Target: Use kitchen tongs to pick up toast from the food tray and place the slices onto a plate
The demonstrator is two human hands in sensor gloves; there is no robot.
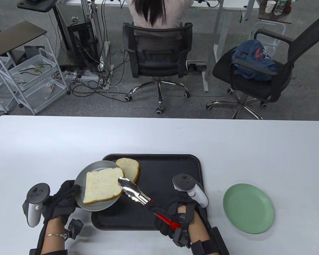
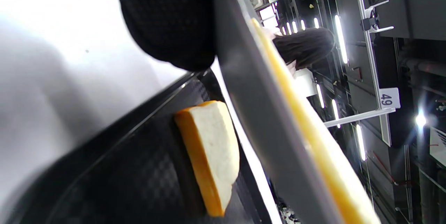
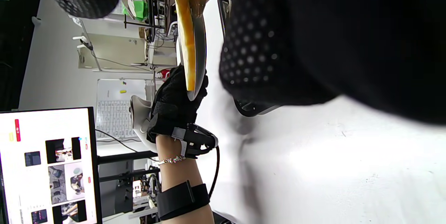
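Note:
My left hand [image 1: 69, 195] grips the near-left rim of a grey plate [image 1: 95, 167] and holds it over the left end of the black food tray [image 1: 170, 164]. A square slice of toast [image 1: 102, 187] lies on that plate. A second slice [image 1: 130, 167] lies on the tray, partly behind the plate; the left wrist view shows this slice [image 2: 212, 147] under the plate's underside [image 2: 264, 112]. My right hand [image 1: 167, 212] grips the red handle of the metal tongs [image 1: 134, 192]. Their tips sit at the right edge of the toast on the plate. Whether they pinch it I cannot tell.
A green plate [image 1: 248, 208] lies on the white table [image 1: 255, 148] to the right of the tray. Beyond the table's far edge stand office chairs, a seated person and a wire cart. In the right wrist view a monitor [image 3: 45, 164] stands off to the left.

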